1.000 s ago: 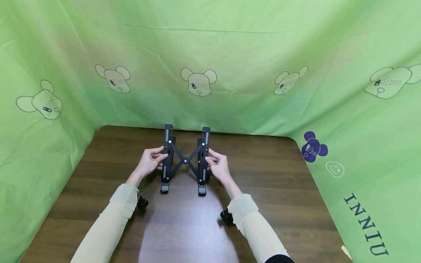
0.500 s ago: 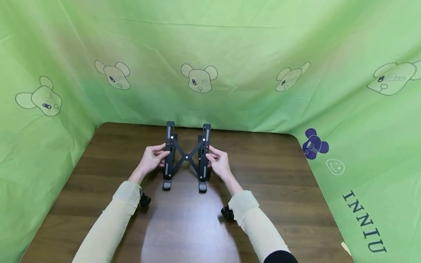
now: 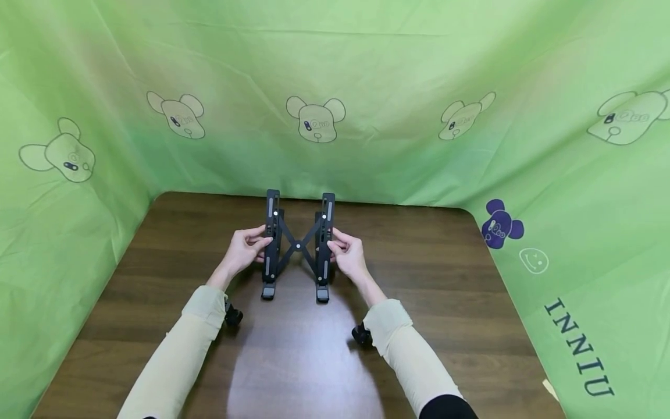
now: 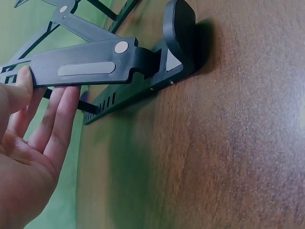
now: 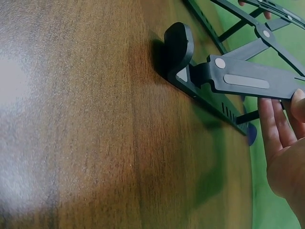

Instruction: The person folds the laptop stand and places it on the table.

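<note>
A black folding laptop stand (image 3: 298,246) stands unfolded on the wooden table, its two long arms joined by an X-shaped brace. Grey pads run along the arms, and hooked lips face the person. My left hand (image 3: 245,249) pinches the left arm of the stand between thumb and fingers. On the other side, my right hand (image 3: 348,254) grips the right arm in the same way. In the left wrist view, the thumb lies on top of the stand's arm (image 4: 90,67) with fingers beneath. The right wrist view shows the slotted base rail (image 5: 224,107) under the raised arm.
The brown table (image 3: 445,326) ends at a green curtain (image 3: 366,75) with printed bear heads, which hangs behind it and along both sides. Dark wrist devices (image 3: 361,334) sit by the cuffs. A small pale scrap (image 3: 551,389) lies at the right table edge.
The whole head view shifts slightly upward. Both hands keep their hold on the laptop stand, whose two arms look slightly closer together than a second ago.
</note>
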Demonstrator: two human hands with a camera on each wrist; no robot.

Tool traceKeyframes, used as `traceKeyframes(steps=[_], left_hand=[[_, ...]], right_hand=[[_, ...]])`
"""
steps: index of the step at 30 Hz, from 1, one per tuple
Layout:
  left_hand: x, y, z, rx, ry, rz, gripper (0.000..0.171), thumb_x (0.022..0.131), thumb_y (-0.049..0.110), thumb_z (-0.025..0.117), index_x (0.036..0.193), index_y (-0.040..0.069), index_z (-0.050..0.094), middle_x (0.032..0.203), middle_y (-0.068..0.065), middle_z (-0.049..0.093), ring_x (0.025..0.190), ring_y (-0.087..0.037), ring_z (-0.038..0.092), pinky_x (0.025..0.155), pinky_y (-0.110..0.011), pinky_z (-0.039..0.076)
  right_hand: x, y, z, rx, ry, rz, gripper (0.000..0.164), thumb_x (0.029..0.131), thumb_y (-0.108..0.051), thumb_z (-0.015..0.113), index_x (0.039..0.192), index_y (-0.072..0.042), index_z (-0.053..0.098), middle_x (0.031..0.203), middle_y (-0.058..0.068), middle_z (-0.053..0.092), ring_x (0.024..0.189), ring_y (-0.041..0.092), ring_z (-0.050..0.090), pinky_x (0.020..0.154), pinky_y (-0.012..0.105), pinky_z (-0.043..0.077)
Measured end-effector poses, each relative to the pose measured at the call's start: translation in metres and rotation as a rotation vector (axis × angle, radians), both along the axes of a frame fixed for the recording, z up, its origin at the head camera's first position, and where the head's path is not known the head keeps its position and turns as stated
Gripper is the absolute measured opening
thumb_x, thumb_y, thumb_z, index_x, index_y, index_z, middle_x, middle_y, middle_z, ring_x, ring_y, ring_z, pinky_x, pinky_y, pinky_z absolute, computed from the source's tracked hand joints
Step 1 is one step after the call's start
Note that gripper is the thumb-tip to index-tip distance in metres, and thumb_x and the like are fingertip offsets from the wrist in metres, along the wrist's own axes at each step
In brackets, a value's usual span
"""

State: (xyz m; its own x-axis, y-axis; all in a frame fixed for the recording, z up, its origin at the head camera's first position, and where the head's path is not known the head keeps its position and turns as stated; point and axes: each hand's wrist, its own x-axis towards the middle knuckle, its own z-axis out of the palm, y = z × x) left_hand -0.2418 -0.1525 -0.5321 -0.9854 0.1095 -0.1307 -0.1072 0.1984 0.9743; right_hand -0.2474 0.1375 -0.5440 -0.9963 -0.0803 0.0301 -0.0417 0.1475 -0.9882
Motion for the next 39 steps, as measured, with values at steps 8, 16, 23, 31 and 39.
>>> traceKeyframes(steps=[8,16,23,31,39], left_hand=[[0.0,0.002,-0.001,-0.007,0.009,-0.011,0.055,0.109,0.001,0.064,0.161,-0.006,0.046,0.129,-0.037,0.071,0.067,-0.005,0.074,0.066,-0.027,0.068],[0.002,0.005,-0.005,0.009,0.041,0.001,0.054,0.108,0.0,0.065,0.159,-0.007,0.049,0.119,-0.036,0.076,0.064,-0.003,0.072,0.062,-0.027,0.067],[0.003,0.008,-0.005,0.01,0.036,-0.005,0.054,0.109,0.001,0.064,0.16,-0.006,0.047,0.124,-0.037,0.074,0.064,-0.004,0.072,0.066,-0.033,0.069],[0.002,0.013,-0.006,0.024,0.032,-0.008,0.053,0.109,0.001,0.064,0.16,-0.006,0.048,0.127,-0.039,0.071,0.063,-0.003,0.072,0.063,-0.027,0.067],[0.001,0.016,-0.007,0.017,0.026,0.006,0.053,0.109,0.002,0.065,0.16,-0.004,0.049,0.127,-0.038,0.071,0.063,-0.004,0.071,0.063,-0.026,0.067]], right_hand=[[0.0,0.001,0.0,0.017,0.006,-0.007,0.049,0.105,0.011,0.063,0.152,0.008,0.056,0.114,0.04,0.074,0.061,-0.002,0.069,0.063,0.02,0.064],[0.002,-0.001,-0.003,0.017,0.028,-0.01,0.046,0.104,0.012,0.062,0.15,0.012,0.057,0.112,0.042,0.074,0.06,-0.004,0.066,0.061,0.022,0.064],[0.003,-0.001,-0.001,0.028,0.043,-0.01,0.046,0.104,0.012,0.062,0.15,0.011,0.059,0.111,0.041,0.075,0.061,-0.002,0.066,0.063,0.028,0.066],[0.003,0.003,-0.005,-0.003,0.074,0.006,0.046,0.104,0.01,0.062,0.15,0.012,0.058,0.109,0.039,0.077,0.065,0.001,0.069,0.064,0.032,0.068],[0.005,0.002,-0.005,-0.041,0.118,0.019,0.046,0.103,0.011,0.062,0.149,0.012,0.059,0.113,0.036,0.078,0.064,0.001,0.069,0.06,0.025,0.065]])
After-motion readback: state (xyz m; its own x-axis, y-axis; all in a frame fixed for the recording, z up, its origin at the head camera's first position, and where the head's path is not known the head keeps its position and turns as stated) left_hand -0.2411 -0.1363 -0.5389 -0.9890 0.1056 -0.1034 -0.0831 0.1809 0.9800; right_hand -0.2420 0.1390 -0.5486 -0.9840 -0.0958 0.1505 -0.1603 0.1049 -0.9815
